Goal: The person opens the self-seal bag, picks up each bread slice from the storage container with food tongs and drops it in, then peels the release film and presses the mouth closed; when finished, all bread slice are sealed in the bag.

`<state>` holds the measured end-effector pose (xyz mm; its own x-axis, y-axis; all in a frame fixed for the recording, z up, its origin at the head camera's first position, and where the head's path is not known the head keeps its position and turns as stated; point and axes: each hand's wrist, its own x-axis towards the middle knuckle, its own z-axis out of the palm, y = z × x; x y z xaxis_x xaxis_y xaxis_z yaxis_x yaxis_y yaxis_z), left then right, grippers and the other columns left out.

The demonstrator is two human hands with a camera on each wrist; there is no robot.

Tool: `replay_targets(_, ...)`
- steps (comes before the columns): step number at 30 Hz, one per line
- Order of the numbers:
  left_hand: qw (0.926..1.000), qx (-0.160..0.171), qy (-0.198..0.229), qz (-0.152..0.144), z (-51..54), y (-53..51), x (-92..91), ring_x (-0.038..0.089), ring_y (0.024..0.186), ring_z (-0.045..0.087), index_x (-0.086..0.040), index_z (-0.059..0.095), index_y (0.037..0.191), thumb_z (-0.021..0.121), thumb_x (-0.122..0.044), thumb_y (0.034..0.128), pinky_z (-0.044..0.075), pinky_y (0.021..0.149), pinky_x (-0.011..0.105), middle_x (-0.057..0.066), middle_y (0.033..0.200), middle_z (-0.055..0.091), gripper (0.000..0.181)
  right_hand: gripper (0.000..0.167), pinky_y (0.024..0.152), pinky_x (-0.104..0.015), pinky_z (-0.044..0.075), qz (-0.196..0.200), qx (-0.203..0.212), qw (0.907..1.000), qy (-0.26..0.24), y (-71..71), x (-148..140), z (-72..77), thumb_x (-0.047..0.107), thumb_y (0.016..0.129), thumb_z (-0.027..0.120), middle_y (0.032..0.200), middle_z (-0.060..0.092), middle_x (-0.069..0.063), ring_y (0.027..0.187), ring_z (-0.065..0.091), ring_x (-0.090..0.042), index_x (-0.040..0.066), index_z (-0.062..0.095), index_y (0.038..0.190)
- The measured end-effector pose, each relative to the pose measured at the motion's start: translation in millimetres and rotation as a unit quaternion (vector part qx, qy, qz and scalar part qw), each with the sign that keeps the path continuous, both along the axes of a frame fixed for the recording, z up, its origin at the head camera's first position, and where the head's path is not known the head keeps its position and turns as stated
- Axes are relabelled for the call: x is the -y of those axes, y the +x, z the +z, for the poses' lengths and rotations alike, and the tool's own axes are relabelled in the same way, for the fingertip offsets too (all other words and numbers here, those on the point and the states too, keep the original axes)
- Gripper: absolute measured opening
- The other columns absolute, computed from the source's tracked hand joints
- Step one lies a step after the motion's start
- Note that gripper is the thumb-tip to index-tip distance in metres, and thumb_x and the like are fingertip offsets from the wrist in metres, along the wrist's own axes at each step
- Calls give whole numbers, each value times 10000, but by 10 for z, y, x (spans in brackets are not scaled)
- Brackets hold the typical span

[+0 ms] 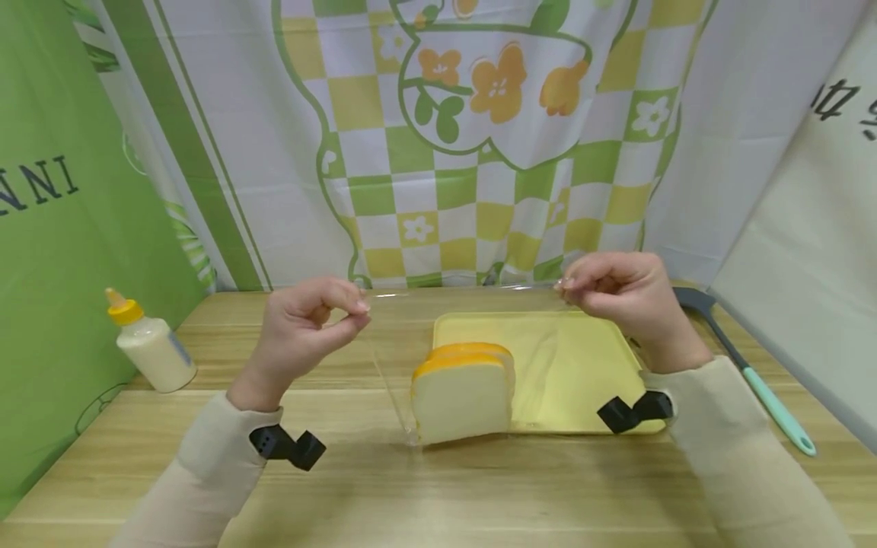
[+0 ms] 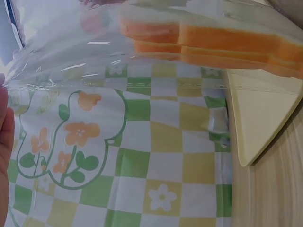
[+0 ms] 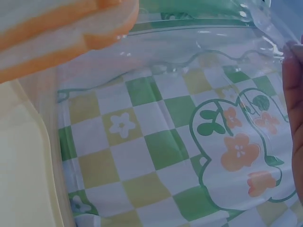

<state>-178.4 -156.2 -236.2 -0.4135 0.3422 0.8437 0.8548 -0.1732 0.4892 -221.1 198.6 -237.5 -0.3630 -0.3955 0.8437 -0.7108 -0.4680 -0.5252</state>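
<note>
A clear plastic bag (image 2: 102, 64) hangs upright, with two slices of bread (image 1: 462, 399) standing in its lower part. My left hand (image 1: 304, 327) pinches the bag's upper left corner between thumb and forefinger. At the upper right corner, my right hand (image 1: 620, 297) pinches the film the same way, so the top edge is stretched between both hands. The bread has white faces and orange-brown crusts; it overlaps the left part of a yellow tray (image 1: 589, 373) in the head view. In the right wrist view, the bread (image 3: 66, 33) shows through the film.
A squeeze bottle (image 1: 157, 354) with a yellow cap stands at the left on the wooden table (image 1: 342, 487). Right of the tray lies a spatula (image 1: 777, 411) with a mint-green handle. A checkered curtain (image 1: 479, 175) hangs behind the table.
</note>
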Motion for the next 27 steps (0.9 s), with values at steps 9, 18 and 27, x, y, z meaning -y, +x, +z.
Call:
replay_targets(9,9970,-82,-491,596,28,-21,10,140,847,610,9,663,855,651,111,791,525,761,250,59,851,669,121,343,628,-193,513,-1413,672,9860,570,18,6,65,-224,780,558,850,671,-52,761,639,-132,-51,591,1074)
replay_targets(18,9952,-228,-714,636,85,-48,-79,133,808,608,79,651,876,671,42,804,525,744,256,66,858,669,83,321,798,-200,496,-2153,1215,9467,2067,82,249,638,30,906,560,1025,656,-26,922,613,-122,41,567,1226)
replay_targets(27,9916,63,-813,1008,118,34,-145,105,787,608,0,695,913,653,130,776,508,709,232,-87,889,672,193,225,801,-338,490,-2235,718,8247,5145,158,1007,1003,239,838,682,970,695,0,881,625,-128,128,695,1034)
